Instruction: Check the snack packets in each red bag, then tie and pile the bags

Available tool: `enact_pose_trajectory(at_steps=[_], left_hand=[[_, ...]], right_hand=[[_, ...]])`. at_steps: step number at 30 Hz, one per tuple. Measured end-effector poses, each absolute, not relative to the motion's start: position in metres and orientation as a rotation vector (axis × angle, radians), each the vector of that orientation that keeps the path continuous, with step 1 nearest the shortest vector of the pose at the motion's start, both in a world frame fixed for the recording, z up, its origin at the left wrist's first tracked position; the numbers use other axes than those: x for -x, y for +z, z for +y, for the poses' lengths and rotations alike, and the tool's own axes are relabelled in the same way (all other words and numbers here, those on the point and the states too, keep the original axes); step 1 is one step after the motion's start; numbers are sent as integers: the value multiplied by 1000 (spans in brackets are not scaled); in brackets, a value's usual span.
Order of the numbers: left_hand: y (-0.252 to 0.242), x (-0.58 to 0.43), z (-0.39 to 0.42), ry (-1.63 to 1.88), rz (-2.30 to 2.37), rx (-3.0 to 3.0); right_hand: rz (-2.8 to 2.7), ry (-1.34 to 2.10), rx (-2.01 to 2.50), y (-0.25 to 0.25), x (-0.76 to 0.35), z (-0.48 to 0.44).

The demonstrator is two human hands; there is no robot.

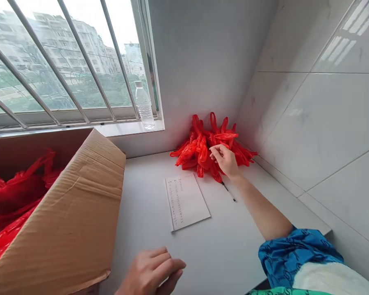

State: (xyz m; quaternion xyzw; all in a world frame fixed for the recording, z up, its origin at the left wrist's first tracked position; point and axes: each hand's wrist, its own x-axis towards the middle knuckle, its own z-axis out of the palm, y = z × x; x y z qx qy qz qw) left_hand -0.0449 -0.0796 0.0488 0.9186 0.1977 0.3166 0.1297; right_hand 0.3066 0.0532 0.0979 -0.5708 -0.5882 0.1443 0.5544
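Observation:
My right hand [225, 160] reaches to the far corner and its fingers pinch one of the red plastic bags in the pile of red bags [203, 147] heaped against the wall. My left hand [152, 271] rests near the front edge of the white counter [147, 192], fingers together and curled, holding nothing, right beside the cardboard box [76, 213]. The box stands at the left and holds more red bags [15, 196]. A sheet of paper [186, 200] with printed lines lies between my hands. A black pen [228, 191] lies just under my right wrist.
A clear plastic water bottle [144, 104] stands on the window sill behind the box. The barred window [58, 61] fills the upper left. A tiled wall [320, 123] bounds the counter on the right.

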Motion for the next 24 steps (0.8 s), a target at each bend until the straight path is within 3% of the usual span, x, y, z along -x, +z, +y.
enact_pose_trajectory(at_steps=[3,7,12,17,21,24], left_hand=[[15,4,-66,654,434,-2663],[-15,-15,-59,547,438,-2629],[-16,-6,-55,480,519,-2477],[-15,-6,-52,534,495,-2401],[-19,-2,-47,665,580,-2291],[-20,3,-34,771,797,-2051]], right_hand=[[-1388,295,1688,115,-319,99],[-1347,355,1790,107,-317,134],[-1293,389,1650,82,-319,125],[-1191,410,1386,104,-333,76],[-1177,725,1051,127,-328,37],[-1278,969,1049,117,-312,25]])
